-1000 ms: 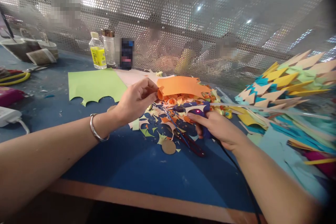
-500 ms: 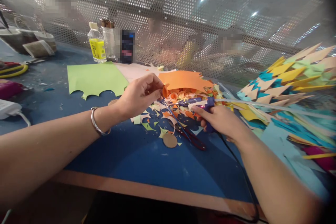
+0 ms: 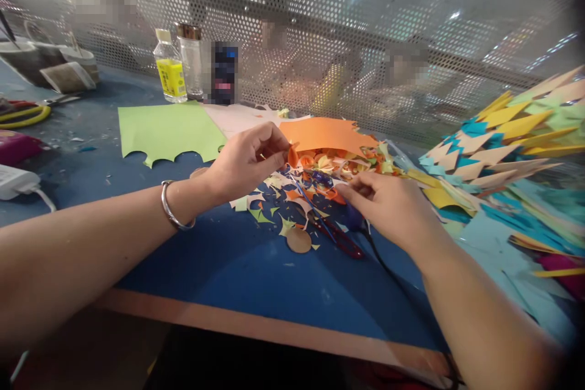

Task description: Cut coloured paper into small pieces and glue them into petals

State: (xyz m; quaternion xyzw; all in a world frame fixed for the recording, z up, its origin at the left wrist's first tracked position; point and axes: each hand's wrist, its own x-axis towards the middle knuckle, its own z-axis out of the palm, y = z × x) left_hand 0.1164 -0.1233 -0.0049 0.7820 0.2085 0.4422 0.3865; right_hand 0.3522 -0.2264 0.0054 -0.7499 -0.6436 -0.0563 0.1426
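My left hand, with a silver bangle on the wrist, is closed in a pinch on a small curled orange paper piece at the edge of an orange sheet. My right hand hovers with loosely bent fingers over a heap of paper scraps, nothing visible in it. The purple glue gun lies on the blue table just under that hand, and its black cord runs toward me. Red-handled scissors and a brown card disc lie beside it.
A green sheet lies to the left, with a yellow-labelled bottle, a glass jar and a dark can behind it. Stacks of pointed coloured paper fill the right. Yellow-handled scissors and a white adapter sit far left. A perforated screen closes the back.
My right hand gripped the glue gun before; now the gun lies on the table and the hand has lifted off it toward the scraps. The left hand keeps its pinch.
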